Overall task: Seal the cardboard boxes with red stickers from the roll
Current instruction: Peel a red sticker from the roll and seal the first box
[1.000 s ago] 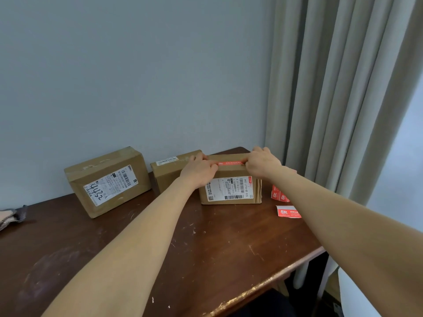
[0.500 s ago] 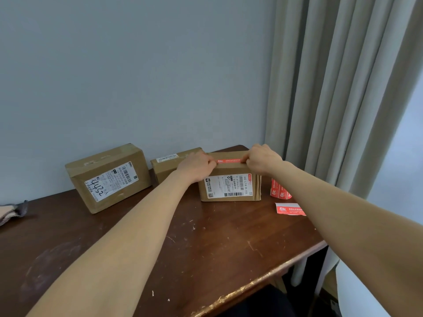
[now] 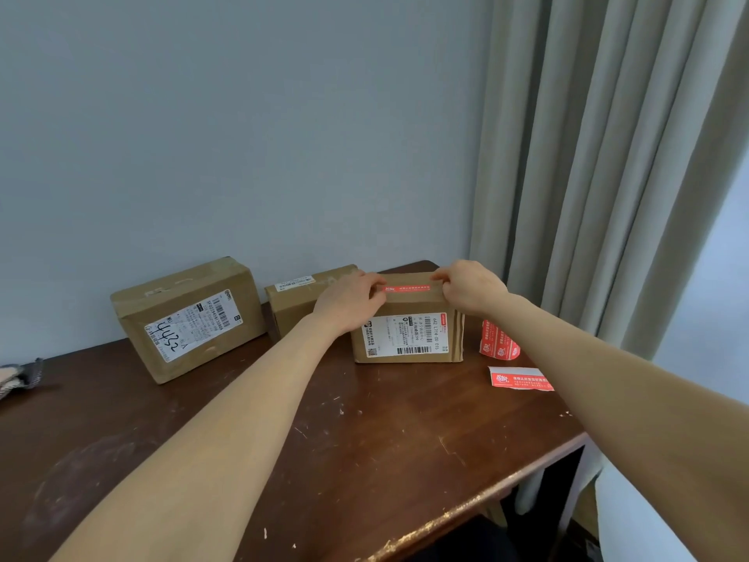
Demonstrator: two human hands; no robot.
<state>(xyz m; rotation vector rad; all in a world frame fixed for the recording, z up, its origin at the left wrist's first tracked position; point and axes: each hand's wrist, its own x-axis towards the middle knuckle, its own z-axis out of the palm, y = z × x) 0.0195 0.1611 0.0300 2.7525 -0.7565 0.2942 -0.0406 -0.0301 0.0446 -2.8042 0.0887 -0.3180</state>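
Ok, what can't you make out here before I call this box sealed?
Head view:
Both ends of the red sticker: under the left hand and right hand.
Sticker roll: partly behind the right forearm.
Middle box: right end behind the left hand.
Shipping label print: too small.
Grey thing at left edge: cut off.

Scratched wooden table (image 3: 364, 440), 3 cardboard boxes (image 3: 186, 318), red sticker roll (image 3: 496, 344), loose sticker strip (image 3: 516, 378), possibly cloth (image 3: 20, 375) far left.
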